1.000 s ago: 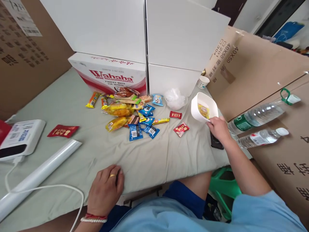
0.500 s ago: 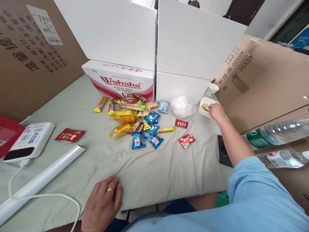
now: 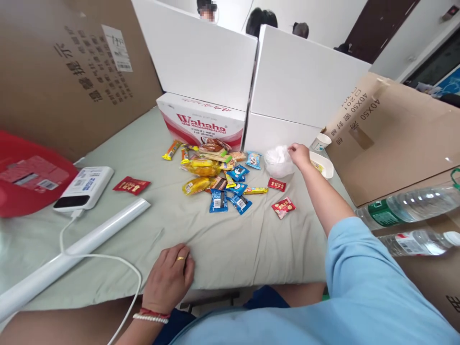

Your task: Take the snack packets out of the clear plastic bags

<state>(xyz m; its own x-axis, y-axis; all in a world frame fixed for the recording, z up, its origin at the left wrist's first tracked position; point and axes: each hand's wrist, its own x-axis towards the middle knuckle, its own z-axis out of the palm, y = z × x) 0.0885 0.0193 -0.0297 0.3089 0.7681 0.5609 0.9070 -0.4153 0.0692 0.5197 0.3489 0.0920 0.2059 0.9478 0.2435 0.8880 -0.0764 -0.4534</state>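
A person in a light blue shirt sits at a worktop (image 3: pixel 230 249) covered with a pale green cloth. The right hand (image 3: pixel 300 154) is stretched to the far right of the worktop, fingers lightly curled, touching the top edge of a crumpled clear plastic bag (image 3: pixel 279 162). It seems to be at the point of pinching the bag, but a firm grip cannot be made out. Taking hold would call for closing the fingertips on the thin film, which looks soft and likely to collapse when lifted.

The bag is whitish, bunched into a loose mound, and sits just in front of a white box (image 3: pixel 283 132). Just right of the hand lies a white bowl (image 3: pixel 323 165) with something yellow in it, and beyond that a paper cup (image 3: pixel 320 142).

The left hand (image 3: pixel 170 280) rests palm down on the near edge of the worktop, fingers loosely curled, holding nothing; it wears a gold ring.

A heap of bright snack packets (image 3: pixel 219 179) lies in the middle, left of the bag. At the left are a power bank (image 3: pixel 84 188) and a white tube (image 3: pixel 75 249).
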